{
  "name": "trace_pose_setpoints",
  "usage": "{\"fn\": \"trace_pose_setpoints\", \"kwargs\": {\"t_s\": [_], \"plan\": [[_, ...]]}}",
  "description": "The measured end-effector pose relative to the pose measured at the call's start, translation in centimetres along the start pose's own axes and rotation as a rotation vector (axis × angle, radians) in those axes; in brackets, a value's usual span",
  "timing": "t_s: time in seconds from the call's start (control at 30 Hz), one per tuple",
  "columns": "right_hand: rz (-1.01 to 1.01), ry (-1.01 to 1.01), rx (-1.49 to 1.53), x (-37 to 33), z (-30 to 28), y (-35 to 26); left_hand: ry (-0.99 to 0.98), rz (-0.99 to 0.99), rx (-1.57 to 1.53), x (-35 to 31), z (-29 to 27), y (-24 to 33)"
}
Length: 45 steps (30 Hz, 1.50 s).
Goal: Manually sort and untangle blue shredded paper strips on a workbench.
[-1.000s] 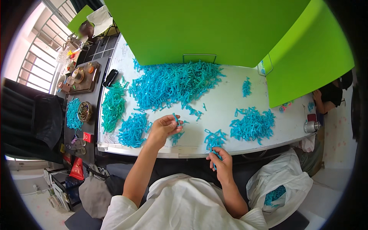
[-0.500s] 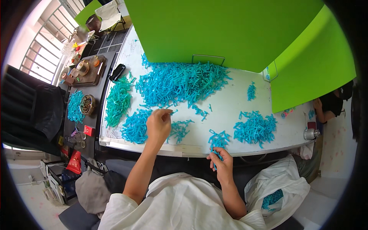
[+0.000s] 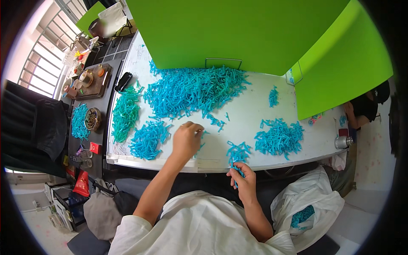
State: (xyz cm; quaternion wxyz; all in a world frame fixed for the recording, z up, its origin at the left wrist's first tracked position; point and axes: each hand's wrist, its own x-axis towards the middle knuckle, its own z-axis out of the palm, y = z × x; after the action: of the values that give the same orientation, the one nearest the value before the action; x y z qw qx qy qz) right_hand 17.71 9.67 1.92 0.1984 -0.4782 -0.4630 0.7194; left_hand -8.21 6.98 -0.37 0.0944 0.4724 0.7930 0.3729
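My left hand (image 3: 187, 139) is over the white table (image 3: 255, 89), fingers curled in a pinch; whatever they hold is too small or hidden. It partly covers a thin scatter of small blue plastic pieces. Beside it on the left lies a blue pile (image 3: 148, 139). At the table's front edge my right hand (image 3: 244, 180) grips a small blue plastic piece (image 3: 239, 171). Just beyond that hand sits a little heap (image 3: 239, 151) of similar pieces. A large pile (image 3: 193, 91) of them spreads across the back.
A green pile (image 3: 126, 114) and a black case (image 3: 123, 81) lie at the left. Further right are another blue pile (image 3: 279, 137) and a small cluster (image 3: 273, 97). Green panels (image 3: 238, 34) stand behind. A white bag (image 3: 306, 204) hangs below at right; another person's arm (image 3: 355, 119) shows beyond.
My left hand has shifted to the right over the thin scatter of blue pieces. My right hand stays near the front edge with its blue piece. The whole view has moved slightly.
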Motion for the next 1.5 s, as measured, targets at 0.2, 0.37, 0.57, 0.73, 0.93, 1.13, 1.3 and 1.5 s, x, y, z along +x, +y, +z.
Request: {"fn": "trace_pose_setpoints", "kwargs": {"t_s": [0.2,0.37,0.57,0.73,0.93,1.13,1.3,1.5], "plan": [[0.009,0.010,-0.011,-0.4,-0.4,0.4,0.056,0.027,0.169,1.2,3.3,2.1],[0.027,0.032,-0.030,-0.2,-0.7,0.9,-0.008,0.091,0.187,1.1,3.4,1.6],[0.023,0.032,-0.032,0.1,-0.8,0.6,0.126,-0.073,0.008,0.5,1.2,1.1],[0.013,-0.001,-0.047,0.2,-0.5,0.7,0.112,-0.096,0.131,1.6,0.9,-1.1],[0.028,0.009,-0.049,0.1,0.0,0.6,0.139,-0.039,0.168,3.7,2.7,-1.0],[0.044,-0.003,-0.045,-0.1,0.2,0.8,0.104,0.055,0.185,3.5,3.8,-2.2],[0.057,-0.004,-0.062,-0.1,0.1,0.7,0.093,0.013,0.112,2.0,2.3,-2.0],[0.050,-0.023,-0.072,0.0,0.8,0.5,0.135,-0.124,0.155,4.7,2.5,-1.7]]}}
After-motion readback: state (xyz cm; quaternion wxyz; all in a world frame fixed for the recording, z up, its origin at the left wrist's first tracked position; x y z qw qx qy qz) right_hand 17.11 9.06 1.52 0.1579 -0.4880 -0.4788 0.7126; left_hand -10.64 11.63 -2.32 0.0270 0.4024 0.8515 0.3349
